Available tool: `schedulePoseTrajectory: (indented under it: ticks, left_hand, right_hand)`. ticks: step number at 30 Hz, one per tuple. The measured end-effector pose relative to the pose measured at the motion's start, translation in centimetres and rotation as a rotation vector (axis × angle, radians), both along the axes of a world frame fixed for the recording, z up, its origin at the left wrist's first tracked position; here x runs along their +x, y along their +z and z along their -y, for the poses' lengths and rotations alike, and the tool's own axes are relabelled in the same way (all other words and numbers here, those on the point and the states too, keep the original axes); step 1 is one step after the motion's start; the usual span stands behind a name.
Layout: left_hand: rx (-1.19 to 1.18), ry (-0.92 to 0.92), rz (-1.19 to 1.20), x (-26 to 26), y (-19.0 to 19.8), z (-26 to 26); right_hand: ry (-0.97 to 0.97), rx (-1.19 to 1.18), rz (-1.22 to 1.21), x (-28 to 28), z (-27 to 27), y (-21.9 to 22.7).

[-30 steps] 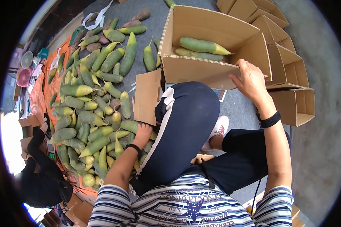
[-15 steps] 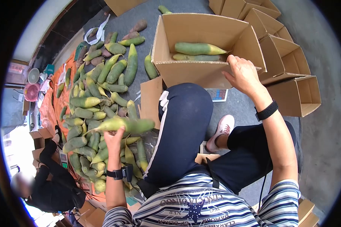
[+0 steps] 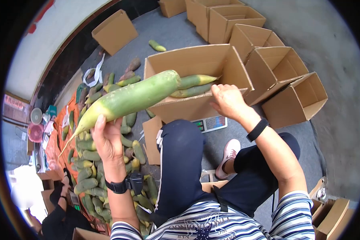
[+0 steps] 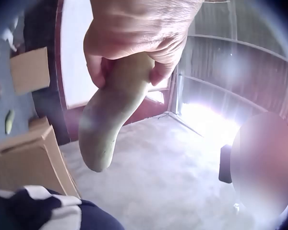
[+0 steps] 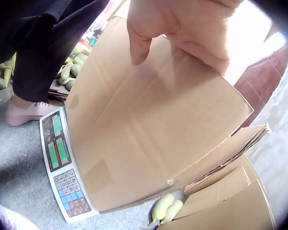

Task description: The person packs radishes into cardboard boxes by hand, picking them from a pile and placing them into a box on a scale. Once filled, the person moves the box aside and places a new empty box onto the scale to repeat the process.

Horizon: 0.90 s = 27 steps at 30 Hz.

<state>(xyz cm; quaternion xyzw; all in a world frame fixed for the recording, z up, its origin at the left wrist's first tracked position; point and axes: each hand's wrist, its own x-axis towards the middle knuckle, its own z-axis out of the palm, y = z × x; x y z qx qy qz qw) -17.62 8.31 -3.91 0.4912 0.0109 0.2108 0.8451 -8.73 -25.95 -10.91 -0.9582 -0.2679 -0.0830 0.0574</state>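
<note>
My left hand (image 3: 110, 140) holds a long green radish (image 3: 134, 95) with a yellowish tapering root, raised over the pile and overlapping the left side of an open cardboard box (image 3: 188, 109) in the head view. In the left wrist view the fingers and thumb close around one end of the radish (image 4: 105, 115). My right hand (image 3: 230, 102) grips the box's near rim, its thumb (image 5: 140, 50) lying against the outer wall in the right wrist view. Inside the box lie two more green radishes, one (image 3: 197, 81) behind the other (image 3: 191, 91).
The box sits on a digital scale (image 3: 214, 124) with lit green displays. A large radish pile (image 3: 88, 176) spreads on the left. Several open cardboard boxes (image 3: 296, 100) line the right. A cardboard flap (image 3: 151, 140) stands by my knee. Another person (image 3: 64, 216) is at the lower left.
My left hand has picked a radish out of the pile and lifted it up toward the box. The right hand stays at the rim. The head view has tilted up.
</note>
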Motion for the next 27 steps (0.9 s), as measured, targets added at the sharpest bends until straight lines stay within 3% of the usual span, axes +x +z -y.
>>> schedulePoseTrajectory:
  ticks: [3, 7, 9, 11, 13, 15, 20, 25, 27]
  left_hand:
    - [-0.138, -0.19, -0.053, 3.4, -0.4, 2.6]
    - [-0.093, -0.348, -0.213, 8.8, -1.5, 5.4]
    - [0.007, -0.466, -0.414, 10.5, -2.1, 6.3]
    - [0.039, -0.468, -0.611, 9.9, -3.6, 6.5]
    - [0.125, -0.441, -0.563, 7.6, -3.0, 6.7]
    - [0.199, -0.277, -0.482, 5.8, -2.6, 6.3]
    - [0.269, -0.328, -0.539, 2.1, -3.5, 2.8]
    - [0.28, -0.182, -0.613, -1.5, -7.8, -1.1]
    - [0.441, -0.166, -0.697, -3.2, -10.4, -1.2]
  right_hand:
    - [0.01, 0.047, 0.022, -0.2, 0.2, -0.2]
    - [-0.008, 0.021, -0.009, -0.2, 0.1, 0.1]
    - [-0.007, 0.011, -0.037, -0.2, -0.1, 0.2]
    - [-0.01, 0.028, -0.059, -0.2, 0.0, 0.1]
    - [-0.009, 0.042, -0.017, -0.2, 0.1, -0.1]
    - [-0.009, 0.05, 0.014, -0.6, 0.3, -0.5]
    - [-0.006, 0.011, -0.031, 0.0, -0.2, 0.1]
    - [-0.013, -0.056, 0.011, -0.1, -0.2, -0.1]
    - [0.008, -0.029, 0.003, -0.1, -0.2, -0.1]
